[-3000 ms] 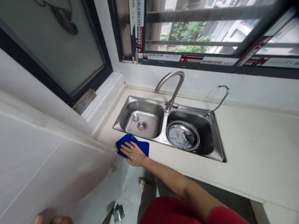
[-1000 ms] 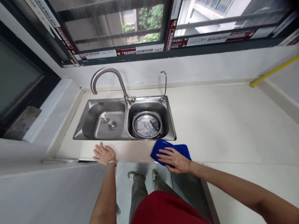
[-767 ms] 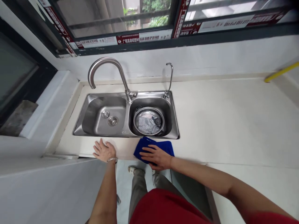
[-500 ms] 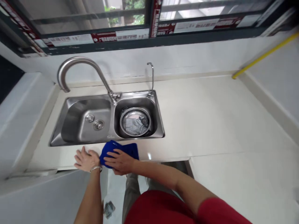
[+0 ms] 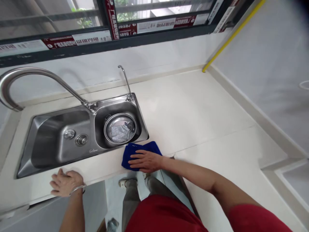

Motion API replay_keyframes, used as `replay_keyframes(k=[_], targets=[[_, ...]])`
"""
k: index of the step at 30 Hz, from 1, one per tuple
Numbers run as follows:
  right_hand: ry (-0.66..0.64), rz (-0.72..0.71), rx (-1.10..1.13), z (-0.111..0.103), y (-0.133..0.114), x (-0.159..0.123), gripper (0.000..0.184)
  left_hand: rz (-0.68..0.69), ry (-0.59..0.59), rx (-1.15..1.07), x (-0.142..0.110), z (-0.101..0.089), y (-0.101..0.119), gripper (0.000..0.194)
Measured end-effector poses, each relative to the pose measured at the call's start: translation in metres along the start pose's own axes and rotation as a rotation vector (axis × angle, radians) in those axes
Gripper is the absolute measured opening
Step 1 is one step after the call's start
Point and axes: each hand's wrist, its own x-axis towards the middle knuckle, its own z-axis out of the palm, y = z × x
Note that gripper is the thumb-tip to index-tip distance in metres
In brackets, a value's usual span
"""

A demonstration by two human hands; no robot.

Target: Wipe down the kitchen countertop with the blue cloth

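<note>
A blue cloth (image 5: 147, 146) lies on the pale countertop (image 5: 193, 109) at the front corner of the sink's right basin. My right hand (image 5: 146, 161) rests flat on this cloth, fingers stretched out and pointing left; its thumb is hidden. Further left, my left hand (image 5: 66, 183), with a bangle at the wrist, lies on the front strip of the counter, its fingers a little apart and nothing in it. Behind both hands is the steel double sink (image 5: 92, 129). In its right basin stands a round metal pan (image 5: 105, 130) with crumpled greyish material inside.
A large curved faucet (image 5: 53, 76) rises behind the sink, and a thin spout (image 5: 126, 79) stands at its back right corner. A yellow pipe (image 5: 233, 35) runs up the right wall. Below the counter, a cabinet door (image 5: 94, 193) stands open near my legs.
My right hand and the blue cloth have slid right along the counter's front strip, away from my left hand. The view has turned to the right.
</note>
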Motion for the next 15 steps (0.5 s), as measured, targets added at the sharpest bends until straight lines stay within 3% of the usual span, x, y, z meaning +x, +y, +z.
replay_keyframes(k=[7, 15], targets=[[-0.003, 0.150, 0.068, -0.041, 0.008, -0.086, 0.050, -0.025, 0.022, 0.047, 0.001, 0.002, 0.001, 0.053], [-0.095, 0.503, 0.046, -0.079, 0.010, -0.170, 0.053, 0.031, 0.003, 0.083, 0.001, 0.002, 0.001, 0.054]])
